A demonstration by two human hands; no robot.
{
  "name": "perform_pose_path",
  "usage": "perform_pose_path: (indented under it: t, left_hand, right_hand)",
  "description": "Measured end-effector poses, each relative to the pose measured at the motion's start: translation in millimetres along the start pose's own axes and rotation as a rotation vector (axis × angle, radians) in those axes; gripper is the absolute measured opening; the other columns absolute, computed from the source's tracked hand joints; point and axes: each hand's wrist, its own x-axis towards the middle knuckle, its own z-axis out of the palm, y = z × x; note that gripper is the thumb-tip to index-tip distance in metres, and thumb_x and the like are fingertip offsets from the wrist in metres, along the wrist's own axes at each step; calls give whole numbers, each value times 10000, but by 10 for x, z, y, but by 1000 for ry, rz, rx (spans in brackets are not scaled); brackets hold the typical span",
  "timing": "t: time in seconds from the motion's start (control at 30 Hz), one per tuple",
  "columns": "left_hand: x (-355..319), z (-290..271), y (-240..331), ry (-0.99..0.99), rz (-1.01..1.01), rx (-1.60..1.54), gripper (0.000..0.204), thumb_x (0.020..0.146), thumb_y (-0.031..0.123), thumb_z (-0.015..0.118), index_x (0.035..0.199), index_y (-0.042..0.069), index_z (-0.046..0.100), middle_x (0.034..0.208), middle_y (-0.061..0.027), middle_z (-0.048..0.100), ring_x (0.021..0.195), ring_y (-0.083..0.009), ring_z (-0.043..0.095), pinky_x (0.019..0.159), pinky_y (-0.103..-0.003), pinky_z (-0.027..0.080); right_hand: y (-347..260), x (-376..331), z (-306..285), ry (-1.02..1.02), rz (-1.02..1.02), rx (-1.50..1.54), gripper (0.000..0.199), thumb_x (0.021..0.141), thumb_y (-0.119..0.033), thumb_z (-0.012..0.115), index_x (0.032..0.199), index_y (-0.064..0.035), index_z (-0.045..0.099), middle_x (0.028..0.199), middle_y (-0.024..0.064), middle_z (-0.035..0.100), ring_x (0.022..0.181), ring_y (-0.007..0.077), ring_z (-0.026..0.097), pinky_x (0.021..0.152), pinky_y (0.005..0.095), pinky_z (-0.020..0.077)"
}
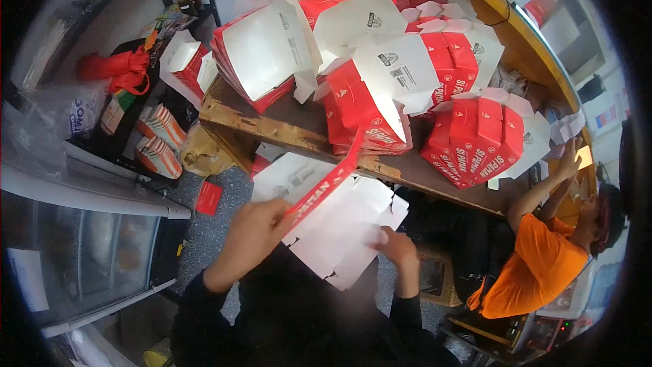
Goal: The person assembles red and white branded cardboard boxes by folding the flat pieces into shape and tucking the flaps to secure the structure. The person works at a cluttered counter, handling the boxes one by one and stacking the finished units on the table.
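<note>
My left hand [250, 234] is closed on the edge of a red and white paper food box [326, 189], which is tilted above my lap with its red side toward me. Beneath it, a stack of flat box blanks [343, 251] lies on my lap, white faces up. At the right edge of that stack is my right hand [397, 250], its fingers smeared by motion, so their grip is unclear. Just ahead, nested stacks of folded red and white boxes [475, 139] crowd the wooden table.
The wooden table [309, 137] has a worn front edge. To the right sits a person in an orange shirt [536, 268], arms raised. On the left are a glass-door cabinet [88, 258] and striped paper boxes [161, 129]. A red piece [208, 198] lies on the speckled floor.
</note>
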Motion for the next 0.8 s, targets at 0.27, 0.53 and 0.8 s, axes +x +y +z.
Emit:
perform_pose_path:
  t: [0.27,0.53,0.8]
  left_hand:
    - [-672,-129,267,-408,-52,-79,191,767,187,605,869,42,535,933,-144,563,795,-269,584,662,-329,465]
    - [-671,-327,-151,117,-172,-1746,621,788,480,491,1214,55,340,1226,-208,378,1119,-364,400,908,-506,347]
    - [-357,-771,-814,-3,-437,-1842,492,809,464,439,1093,64,465,1088,-159,519,1020,-340,494,844,-548,374]
  right_hand:
    - [-1516,-151,-427,128,-787,842,794,773,-59,505,1333,-124,-55,1285,226,294,1055,281,460,824,347,411]
    - [-2060,-411,-668,146,-1366,513,344,688,52,531,1018,-39,505,1237,166,395,1039,303,494,858,344,431]
    - [-2001,-230,-501,472,-1552,37,165,724,-78,511,888,-65,511,1184,102,465,1015,281,516,755,324,497]
